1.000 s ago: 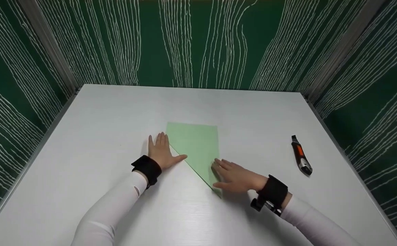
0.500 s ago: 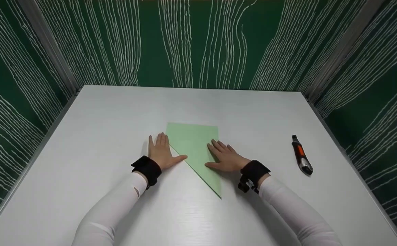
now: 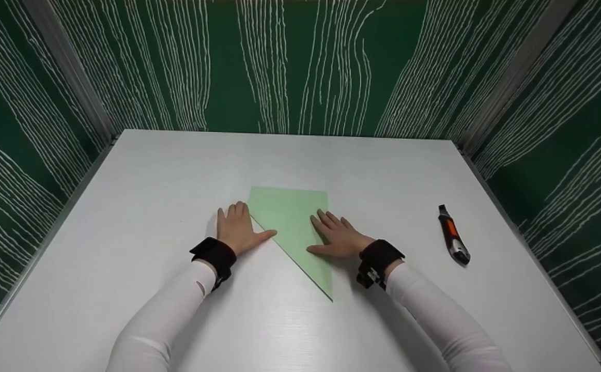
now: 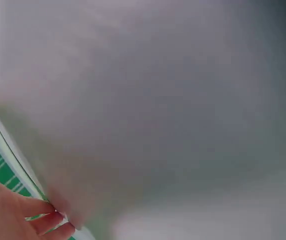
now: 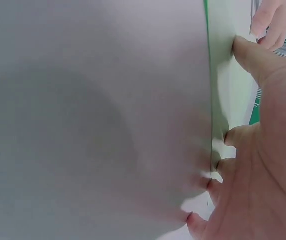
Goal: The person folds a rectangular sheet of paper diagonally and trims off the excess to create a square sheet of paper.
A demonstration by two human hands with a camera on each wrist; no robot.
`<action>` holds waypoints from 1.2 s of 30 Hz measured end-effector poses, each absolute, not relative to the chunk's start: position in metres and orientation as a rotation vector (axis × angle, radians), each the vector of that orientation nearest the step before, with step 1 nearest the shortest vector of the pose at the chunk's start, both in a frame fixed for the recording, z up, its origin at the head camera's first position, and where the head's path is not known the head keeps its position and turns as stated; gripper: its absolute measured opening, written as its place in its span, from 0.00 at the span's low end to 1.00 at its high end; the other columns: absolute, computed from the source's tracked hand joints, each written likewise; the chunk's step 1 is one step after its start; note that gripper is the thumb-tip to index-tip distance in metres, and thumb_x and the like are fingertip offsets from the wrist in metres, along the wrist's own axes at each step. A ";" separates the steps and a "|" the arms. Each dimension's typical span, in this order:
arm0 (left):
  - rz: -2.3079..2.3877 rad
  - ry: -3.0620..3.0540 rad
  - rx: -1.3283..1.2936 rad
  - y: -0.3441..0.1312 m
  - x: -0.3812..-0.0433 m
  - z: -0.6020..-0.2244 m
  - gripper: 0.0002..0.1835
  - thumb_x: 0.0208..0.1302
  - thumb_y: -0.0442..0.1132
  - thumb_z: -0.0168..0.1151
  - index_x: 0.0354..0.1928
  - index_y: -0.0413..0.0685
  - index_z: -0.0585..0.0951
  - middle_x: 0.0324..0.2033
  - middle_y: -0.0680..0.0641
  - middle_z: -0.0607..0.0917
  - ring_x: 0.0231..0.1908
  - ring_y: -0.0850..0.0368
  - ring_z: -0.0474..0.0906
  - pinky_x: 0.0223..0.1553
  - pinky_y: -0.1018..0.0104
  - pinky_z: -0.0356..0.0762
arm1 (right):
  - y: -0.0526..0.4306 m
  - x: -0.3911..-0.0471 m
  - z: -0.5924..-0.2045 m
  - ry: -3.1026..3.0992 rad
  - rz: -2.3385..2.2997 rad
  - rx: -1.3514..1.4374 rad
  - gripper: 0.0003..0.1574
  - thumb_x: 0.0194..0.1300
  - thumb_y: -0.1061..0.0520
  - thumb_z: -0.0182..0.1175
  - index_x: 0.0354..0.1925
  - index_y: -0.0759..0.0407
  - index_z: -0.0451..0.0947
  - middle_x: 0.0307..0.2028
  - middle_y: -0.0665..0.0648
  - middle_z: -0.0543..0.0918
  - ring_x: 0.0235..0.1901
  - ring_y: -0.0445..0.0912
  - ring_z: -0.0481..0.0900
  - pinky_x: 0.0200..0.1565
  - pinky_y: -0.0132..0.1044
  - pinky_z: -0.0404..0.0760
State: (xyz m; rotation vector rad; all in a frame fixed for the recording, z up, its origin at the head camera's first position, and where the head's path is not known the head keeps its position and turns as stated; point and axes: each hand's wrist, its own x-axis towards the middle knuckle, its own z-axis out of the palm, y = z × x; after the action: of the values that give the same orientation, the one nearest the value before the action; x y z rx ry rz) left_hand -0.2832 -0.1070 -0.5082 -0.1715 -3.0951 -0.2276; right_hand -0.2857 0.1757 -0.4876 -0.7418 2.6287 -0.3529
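A light green sheet of paper, with a slanted lower-left edge running to a point at the bottom, lies flat on the white table. At its left side my left hand rests with fingers spread, the thumb tip touching the slanted edge. My right hand lies at the right edge, its thumb and fingertips pressing on the paper. In the right wrist view the fingertips stand along the paper's border. The left wrist view is mostly blurred; part of my left hand shows at the lower left.
A black and orange utility knife lies on the table to the right of the paper. Green walls with white streaks stand behind and at both sides of the table.
My right hand has moved up along the paper's right edge, away from the lower point, and now rests higher. The left hand stays in place, and the paper looks unmoved.
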 end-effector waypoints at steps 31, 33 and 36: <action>-0.718 -3.139 0.265 -0.101 -0.299 -0.484 0.42 0.69 0.60 0.63 0.65 0.27 0.70 0.60 0.30 0.78 0.62 0.35 0.74 0.64 0.36 0.70 | 0.174 -0.284 -0.485 2.595 -0.354 -0.721 0.57 0.76 0.33 0.50 0.83 0.59 0.37 0.83 0.65 0.35 0.83 0.63 0.34 0.81 0.65 0.38; -0.733 -3.142 0.273 -0.101 -0.297 -0.481 0.42 0.69 0.60 0.63 0.65 0.26 0.70 0.61 0.29 0.77 0.63 0.35 0.74 0.64 0.36 0.70 | 0.174 -0.284 -0.485 2.592 -0.360 -0.719 0.57 0.76 0.33 0.50 0.83 0.59 0.36 0.83 0.65 0.35 0.83 0.63 0.34 0.81 0.65 0.38; -0.758 -3.146 0.285 -0.100 -0.296 -0.478 0.42 0.70 0.59 0.62 0.66 0.26 0.69 0.62 0.29 0.77 0.64 0.34 0.73 0.65 0.36 0.69 | 0.174 -0.285 -0.484 2.590 -0.361 -0.720 0.57 0.77 0.33 0.50 0.83 0.59 0.36 0.83 0.65 0.35 0.83 0.63 0.34 0.81 0.65 0.38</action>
State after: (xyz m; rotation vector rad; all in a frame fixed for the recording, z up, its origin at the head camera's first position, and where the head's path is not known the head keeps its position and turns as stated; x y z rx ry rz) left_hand -0.2963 -0.0997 -0.4784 0.2846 -3.1463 -0.7583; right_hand -0.2849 0.1736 -0.4836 -0.7200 2.5897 -0.3608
